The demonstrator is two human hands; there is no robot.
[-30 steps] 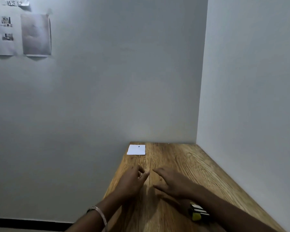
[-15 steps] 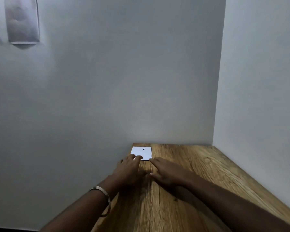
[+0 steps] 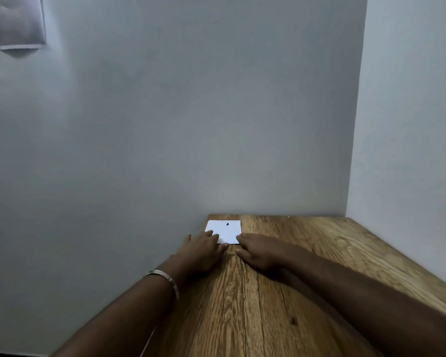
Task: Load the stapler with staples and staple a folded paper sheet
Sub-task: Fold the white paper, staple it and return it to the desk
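Your left hand (image 3: 204, 249) lay flat with straight fingers on the near left corner of the small white paper sheet (image 3: 225, 230), which sat at the far left of the wooden surface (image 3: 307, 279) by the wall. Your right hand (image 3: 259, 251) rested relaxed, apparently touching the sheet's near right edge. To draw it close cleanly, you needed light, even pressure from both hands.

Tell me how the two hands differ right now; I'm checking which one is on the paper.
The left hand has fingertips lying on the white paper; the right hand touches only its near right corner. The left wrist wears a metal bangle; the right is bare. Both lie flat, fingers straight, on the wooden table.
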